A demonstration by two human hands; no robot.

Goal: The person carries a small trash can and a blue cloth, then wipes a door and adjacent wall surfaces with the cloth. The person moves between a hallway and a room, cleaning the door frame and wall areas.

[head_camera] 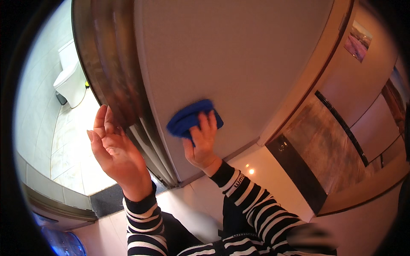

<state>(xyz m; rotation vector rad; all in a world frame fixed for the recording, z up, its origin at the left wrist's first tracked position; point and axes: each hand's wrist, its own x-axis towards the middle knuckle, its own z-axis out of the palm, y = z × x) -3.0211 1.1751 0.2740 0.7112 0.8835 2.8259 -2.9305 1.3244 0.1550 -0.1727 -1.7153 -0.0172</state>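
A folded blue cloth point(192, 116) lies flat under the fingers of my right hand point(202, 140), pressed against the pale wall point(237, 64). My left hand point(120, 156) is raised beside the dark glossy door frame point(112, 64), its palm turned up and its fingers apart. Nothing is in that palm. Whether its fingertips touch the frame I cannot tell.
Left of the frame, a tiled bathroom with a white toilet point(69, 75) lies beyond a dark stone threshold point(107, 200). A blue plastic water bottle point(65, 241) stands at lower left. On the right, a second doorway has a dark sill point(296, 172); a picture point(358, 41) hangs past it.
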